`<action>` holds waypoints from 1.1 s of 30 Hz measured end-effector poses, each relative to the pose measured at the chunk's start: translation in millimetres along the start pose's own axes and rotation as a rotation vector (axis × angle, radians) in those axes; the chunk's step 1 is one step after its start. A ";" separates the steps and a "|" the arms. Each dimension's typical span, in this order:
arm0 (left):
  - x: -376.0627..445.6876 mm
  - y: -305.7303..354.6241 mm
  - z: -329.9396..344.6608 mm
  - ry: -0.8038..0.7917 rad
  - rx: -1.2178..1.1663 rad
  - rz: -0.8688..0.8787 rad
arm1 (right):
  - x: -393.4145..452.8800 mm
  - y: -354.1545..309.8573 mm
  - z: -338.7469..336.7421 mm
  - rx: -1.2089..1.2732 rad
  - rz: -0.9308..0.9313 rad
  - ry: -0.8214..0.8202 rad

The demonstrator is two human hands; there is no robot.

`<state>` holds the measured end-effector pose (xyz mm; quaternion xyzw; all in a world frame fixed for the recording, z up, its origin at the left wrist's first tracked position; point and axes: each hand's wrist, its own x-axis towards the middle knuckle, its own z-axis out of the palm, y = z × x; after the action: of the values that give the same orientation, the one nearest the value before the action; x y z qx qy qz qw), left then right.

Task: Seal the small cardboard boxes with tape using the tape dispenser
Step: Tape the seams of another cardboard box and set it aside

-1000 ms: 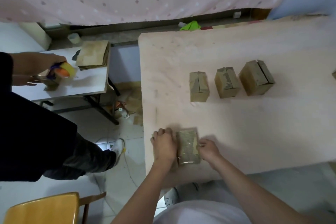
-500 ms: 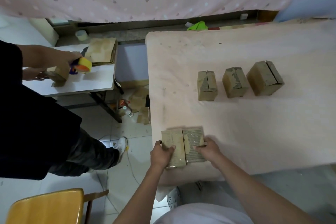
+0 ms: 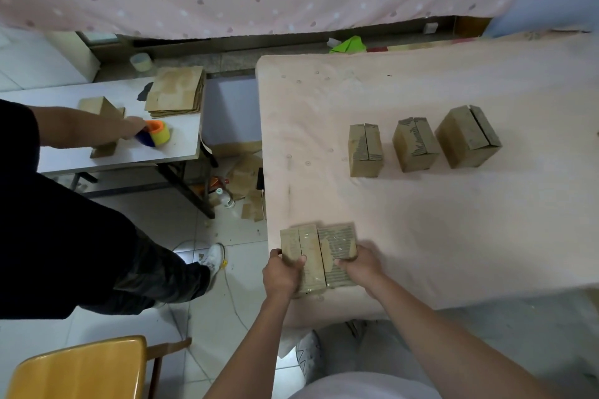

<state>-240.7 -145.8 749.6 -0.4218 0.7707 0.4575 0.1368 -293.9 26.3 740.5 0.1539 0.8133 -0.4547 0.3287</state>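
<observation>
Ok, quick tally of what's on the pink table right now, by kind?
Upright small boxes in the far row: 3
Box held by left hand and right hand: 1
Tape dispensers on the pink table: 0
Total: 4

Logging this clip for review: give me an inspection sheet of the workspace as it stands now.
Surface: pink cloth-covered table.
Job's things: flattened brown cardboard box at the near edge; three small upright cardboard boxes in a row, flaps untaped.
Clutter: cardboard scraps on the floor.
Grippers: left hand and right hand grip the flattened box.
Cables: thin cord on the floor tiles.
Surroundings: another person holding a yellow-orange tape dispenser at a white side table.
</observation>
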 end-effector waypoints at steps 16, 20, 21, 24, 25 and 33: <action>-21.0 46.9 5.5 0.038 0.772 0.596 | -17.3 -32.5 -28.9 -0.828 -0.336 0.214; -35.5 79.1 27.9 -0.089 0.873 0.690 | -32.1 -36.3 -69.7 -0.932 -0.371 0.281; -38.6 88.3 36.5 -0.106 0.903 0.717 | -35.9 -36.2 -81.8 -0.946 -0.365 0.304; -50.9 120.6 65.3 -0.118 0.994 0.815 | -45.8 -33.3 -121.5 -0.964 -0.309 0.351; -56.8 132.6 75.0 -0.122 1.012 0.843 | -49.1 -32.2 -136.2 -0.962 -0.282 0.353; -109.4 222.3 165.5 -0.127 1.083 1.013 | -67.2 -21.5 -256.1 -0.927 -0.176 0.455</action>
<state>-375.6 97.6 856.0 0.1388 0.9791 0.0443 0.1420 -357.4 233.3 894.4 0.0182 0.9899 -0.0277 0.1380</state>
